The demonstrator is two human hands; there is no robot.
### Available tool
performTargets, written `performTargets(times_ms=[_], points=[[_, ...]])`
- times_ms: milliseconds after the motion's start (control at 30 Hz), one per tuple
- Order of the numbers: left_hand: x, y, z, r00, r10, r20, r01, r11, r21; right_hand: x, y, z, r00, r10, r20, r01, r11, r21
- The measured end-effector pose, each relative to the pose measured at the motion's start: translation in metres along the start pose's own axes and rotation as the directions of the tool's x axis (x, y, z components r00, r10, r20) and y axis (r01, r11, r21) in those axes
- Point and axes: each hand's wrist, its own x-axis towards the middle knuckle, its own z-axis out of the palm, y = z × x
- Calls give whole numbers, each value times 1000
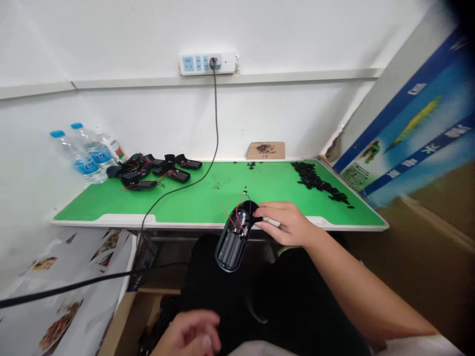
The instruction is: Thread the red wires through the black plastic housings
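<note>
My right hand (284, 222) pinches the upper right edge of a black plastic housing (233, 242) between thumb and fingers. The housing hangs tilted over the front edge of the green-topped table (200, 202), its open side facing me. Long slots like a battery bay show in its lower half, and thin red and dark wires rise from its upper part. My left hand (191, 333) is low in the view, fingers loosely curled and apart, with nothing seen in it. It is nearest to my lap and a cardboard box (120, 321).
Several similar wired housings (172, 173) lie at the table's back left, near water bottles (87, 160). Small black parts (319, 180) are heaped at the right; more lie on a cardboard piece (266, 150). A black cable (185, 187) crosses the table from the wall socket (208, 63).
</note>
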Motion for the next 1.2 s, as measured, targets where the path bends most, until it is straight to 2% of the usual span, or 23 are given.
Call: performTargets(times_ms=[67, 100, 167, 233, 267, 333, 367, 400, 433, 467, 500, 600, 700, 800, 900, 1000, 1200], points=[[15, 35, 30, 980, 184, -69, -194, 962, -192, -10, -6, -10, 997, -2, 82, 2, 1000, -3], [25, 52, 43, 966, 237, -104, -256, 929, -266, -14, -9, -15, 992, 1, 123, 0, 1000, -11], [45, 81, 66, 959, 260, -110, -282, 890, -357, -23, -14, -24, 982, 4, 190, 1, 1000, -28], [63, 102, 84, 972, 226, -67, -235, 905, -354, -32, -18, -27, 977, 9, 211, -3, 1000, -27], [71, 110, 92, 975, 216, -50, -220, 911, -350, -37, -21, -26, 984, 28, 177, -26, 1000, -15], [84, 118, 105, 972, 224, -66, -232, 900, -369, -50, -26, -16, 990, 140, -19, -138, 988, 66], [89, 120, 111, 966, 238, -99, -258, 884, -391, -56, -30, -7, 960, 237, -149, -215, 965, 154], [95, 120, 116, 958, 248, -141, -285, 866, -411, -61, -34, 3, 902, 347, -259, -278, 923, 266], [100, 121, 120, 950, 253, -183, -309, 850, -426, -66, -40, 14, 830, 453, -327, -320, 865, 387], [105, 121, 123, 940, 256, -226, -333, 836, -436, -69, -46, 25, 773, 532, -345, -334, 805, 490], [109, 121, 126, 928, 261, -266, -359, 822, -443, -71, -52, 36, 736, 587, -338, -339, 751, 566], [119, 122, 130, 881, 309, -359, -452, 774, -443, -69, -69, 60, 676, 667, -312, -325, 651, 686], [123, 123, 131, 856, 344, -385, -497, 752, -432, -63, -75, 71, 626, 706, -333, -309, 616, 725], [124, 120, 130, 842, 383, -380, -522, 756, -394, -60, -71, 78, 603, 709, -364, -279, 616, 737], [126, 116, 126, 804, 451, -388, -567, 778, -270, -59, -66, 85, 597, 689, -411, -253, 648, 719], [127, 115, 120, 786, 467, -406, -572, 798, -190, -58, -62, 89, 621, 667, -412, -278, 679, 680], [124, 119, 115, 809, 463, -363, -561, 792, -239, -58, -54, 88, 662, 676, -322, -295, 631, 718]])
